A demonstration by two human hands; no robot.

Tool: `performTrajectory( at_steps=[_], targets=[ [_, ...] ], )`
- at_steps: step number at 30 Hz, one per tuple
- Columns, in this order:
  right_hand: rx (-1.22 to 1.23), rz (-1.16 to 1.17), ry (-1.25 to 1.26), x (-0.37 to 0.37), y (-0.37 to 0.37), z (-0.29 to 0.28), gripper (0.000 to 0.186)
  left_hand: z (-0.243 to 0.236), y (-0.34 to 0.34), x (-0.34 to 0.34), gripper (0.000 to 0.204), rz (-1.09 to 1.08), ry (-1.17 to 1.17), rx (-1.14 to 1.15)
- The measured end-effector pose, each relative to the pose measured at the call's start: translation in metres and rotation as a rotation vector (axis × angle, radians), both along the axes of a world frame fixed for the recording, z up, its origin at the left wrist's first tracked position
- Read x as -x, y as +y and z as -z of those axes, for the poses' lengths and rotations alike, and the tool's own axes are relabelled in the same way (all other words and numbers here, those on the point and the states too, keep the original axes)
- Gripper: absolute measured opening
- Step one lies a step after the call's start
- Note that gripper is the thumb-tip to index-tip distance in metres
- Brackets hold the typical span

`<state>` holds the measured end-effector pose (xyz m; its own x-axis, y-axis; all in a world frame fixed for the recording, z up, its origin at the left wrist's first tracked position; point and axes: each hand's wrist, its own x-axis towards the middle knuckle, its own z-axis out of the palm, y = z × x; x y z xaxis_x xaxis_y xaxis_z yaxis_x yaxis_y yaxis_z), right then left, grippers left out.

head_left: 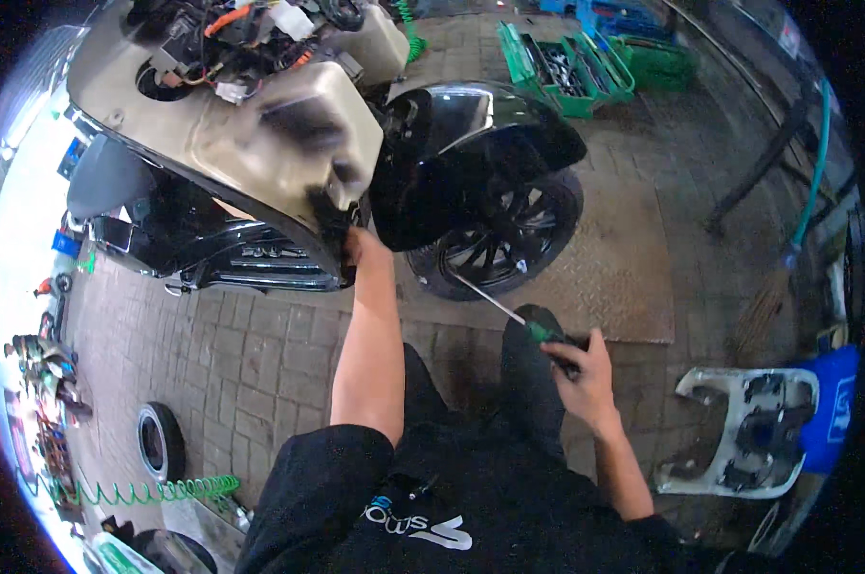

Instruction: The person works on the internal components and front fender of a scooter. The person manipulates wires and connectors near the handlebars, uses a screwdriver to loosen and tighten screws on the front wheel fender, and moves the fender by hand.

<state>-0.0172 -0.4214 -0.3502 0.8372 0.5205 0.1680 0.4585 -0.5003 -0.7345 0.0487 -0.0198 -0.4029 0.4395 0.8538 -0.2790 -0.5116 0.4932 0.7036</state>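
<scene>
The left hand (361, 247) is reaching up under the beige plastic underseat tub (260, 124) of the stripped black scooter (222, 230), fingers curled against the tub's lower edge beside the glossy black rear mudguard (480, 143); whether that grip is clenched on anything I cannot tell. The right hand (578, 368) is grasping the green-handled long-shaft screwdriver (514, 314), its grip clenched round the handle, tip pointing toward the black rear wheel (504, 239). I'd steady the panel first, then line the shaft squarely.
</scene>
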Motion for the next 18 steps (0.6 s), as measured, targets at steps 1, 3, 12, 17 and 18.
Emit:
performTrajectory(
  at_steps=[1,3,12,17,18],
  targets=[
    [-0.024,0.014,-0.011,-0.001,-0.005,0.010,0.034,0.003,0.000,0.002,0.042,-0.019,0.008,0.001],
    [-0.068,0.037,-0.026,-0.006,-0.013,0.025,0.034,0.009,0.001,-0.002,0.043,-0.048,0.041,-0.005],
    [-0.133,0.037,0.308,-0.040,-0.033,0.039,0.033,0.025,0.013,0.004,0.045,-0.203,0.179,-0.020],
    [-0.192,0.075,0.322,-0.056,-0.036,0.031,0.031,0.037,0.014,0.005,0.046,-0.284,0.269,-0.019],
    [-0.179,0.067,0.309,-0.060,-0.040,0.032,0.031,0.041,0.013,0.003,0.046,-0.297,0.291,-0.019]
  ],
)
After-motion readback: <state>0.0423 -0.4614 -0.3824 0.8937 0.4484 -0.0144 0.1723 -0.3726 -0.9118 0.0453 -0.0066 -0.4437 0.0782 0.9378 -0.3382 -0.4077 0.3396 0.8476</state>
